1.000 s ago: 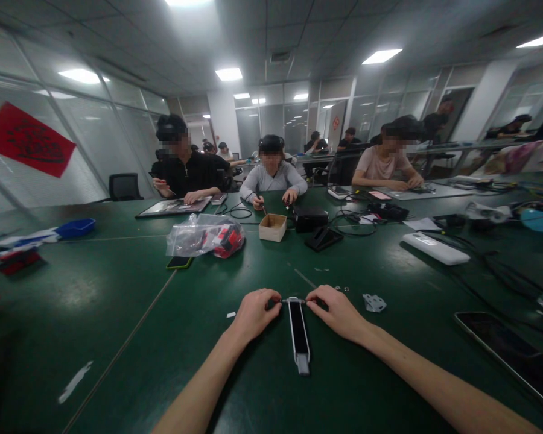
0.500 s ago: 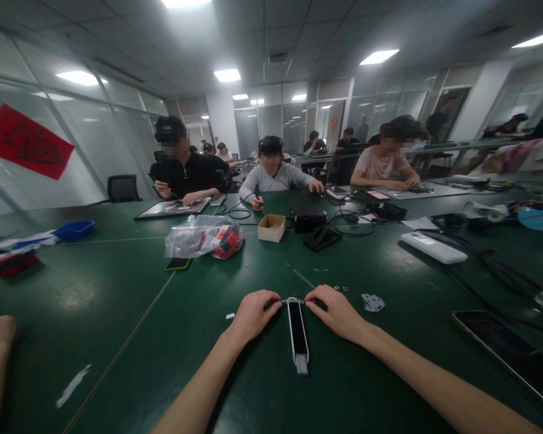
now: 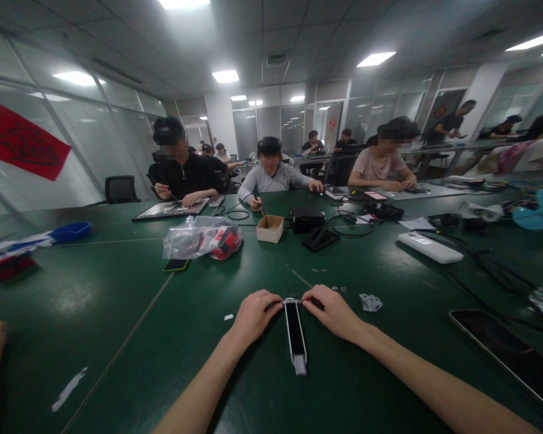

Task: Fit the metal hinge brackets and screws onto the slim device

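A narrow black strip with a white frame (image 3: 295, 328) lies lengthwise on the green table, a pale grey tab (image 3: 300, 365) sticking out of its near end. At its far end, small greyish bits stick out to both sides. My left hand (image 3: 254, 314) pinches the left bit between thumb and fingers. On the other side, my right hand (image 3: 331, 310) pinches the right one in the same way. The fingertips hide what exactly these bits are. To the right of my right hand lies a crumpled grey-white piece (image 3: 371, 302), and a small white scrap (image 3: 228, 317) lies left of my left hand.
Farther back stand a clear plastic bag with red-and-black contents (image 3: 203, 237), an open cardboard box (image 3: 270, 229) and a black box (image 3: 308, 220). At right are a white power-bank-like block (image 3: 429, 248), a large dark phone or tablet (image 3: 509, 361) and cables. Co-workers sit across the table.
Both my hands keep their pinch at the strip's far end, with hardly any movement. The view has shifted slightly. In the background at right, a standing person has turned and reaches out.
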A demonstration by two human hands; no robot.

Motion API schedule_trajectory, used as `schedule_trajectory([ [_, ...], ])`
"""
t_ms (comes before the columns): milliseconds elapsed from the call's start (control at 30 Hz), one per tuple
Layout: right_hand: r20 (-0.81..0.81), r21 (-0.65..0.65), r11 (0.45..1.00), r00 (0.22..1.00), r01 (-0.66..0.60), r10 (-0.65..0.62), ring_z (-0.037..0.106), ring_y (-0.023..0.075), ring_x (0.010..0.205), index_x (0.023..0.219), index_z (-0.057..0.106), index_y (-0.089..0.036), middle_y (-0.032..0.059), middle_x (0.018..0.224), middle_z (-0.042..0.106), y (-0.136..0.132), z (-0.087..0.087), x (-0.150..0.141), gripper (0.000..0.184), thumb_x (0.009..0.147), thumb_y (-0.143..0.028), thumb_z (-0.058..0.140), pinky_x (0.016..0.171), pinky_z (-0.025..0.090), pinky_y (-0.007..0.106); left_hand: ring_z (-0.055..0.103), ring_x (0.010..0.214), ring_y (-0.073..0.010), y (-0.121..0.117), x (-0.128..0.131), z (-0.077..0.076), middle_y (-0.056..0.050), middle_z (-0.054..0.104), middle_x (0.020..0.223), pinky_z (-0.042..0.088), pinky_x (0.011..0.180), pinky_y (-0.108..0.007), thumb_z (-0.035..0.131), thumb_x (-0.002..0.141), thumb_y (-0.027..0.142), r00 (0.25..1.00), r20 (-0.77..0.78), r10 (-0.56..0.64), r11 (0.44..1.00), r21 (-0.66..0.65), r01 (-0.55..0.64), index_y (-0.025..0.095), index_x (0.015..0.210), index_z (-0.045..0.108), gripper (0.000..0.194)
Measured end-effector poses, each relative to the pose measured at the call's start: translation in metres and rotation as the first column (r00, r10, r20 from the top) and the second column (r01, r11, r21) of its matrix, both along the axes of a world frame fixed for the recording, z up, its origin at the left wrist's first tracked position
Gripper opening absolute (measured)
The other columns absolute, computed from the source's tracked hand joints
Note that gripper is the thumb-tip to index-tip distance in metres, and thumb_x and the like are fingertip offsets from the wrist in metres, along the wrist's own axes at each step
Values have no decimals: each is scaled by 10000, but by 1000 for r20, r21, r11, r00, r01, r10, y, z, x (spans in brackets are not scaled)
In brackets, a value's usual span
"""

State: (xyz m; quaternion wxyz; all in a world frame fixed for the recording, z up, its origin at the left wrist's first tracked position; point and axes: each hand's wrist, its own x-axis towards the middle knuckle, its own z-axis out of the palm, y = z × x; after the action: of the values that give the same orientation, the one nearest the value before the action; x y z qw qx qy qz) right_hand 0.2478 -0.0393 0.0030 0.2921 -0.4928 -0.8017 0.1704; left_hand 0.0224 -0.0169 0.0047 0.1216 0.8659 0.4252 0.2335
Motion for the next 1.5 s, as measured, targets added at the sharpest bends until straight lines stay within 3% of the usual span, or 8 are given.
schedule_trajectory([
  [433,-3,11,1000,1000,-9,9,560,167,833,896,629,-192,42,877,629,1,-3,1,200,896,-304,463,766,450,323,588,808,-138,-3,3,1,-18,635,933,443,714,-225,505,885,329,998,-48,31,1000,1,-31,250,1034,652,223],
  [1500,21,8,1000,1000,-6,6,556,168,851,918,624,-189,48,906,629,0,-4,1,202,902,-301,456,774,455,335,574,788,-143,-7,3,8,-24,621,897,443,698,-230,496,883,319,998,-44,44,999,-26,-45,230,960,662,203],
])
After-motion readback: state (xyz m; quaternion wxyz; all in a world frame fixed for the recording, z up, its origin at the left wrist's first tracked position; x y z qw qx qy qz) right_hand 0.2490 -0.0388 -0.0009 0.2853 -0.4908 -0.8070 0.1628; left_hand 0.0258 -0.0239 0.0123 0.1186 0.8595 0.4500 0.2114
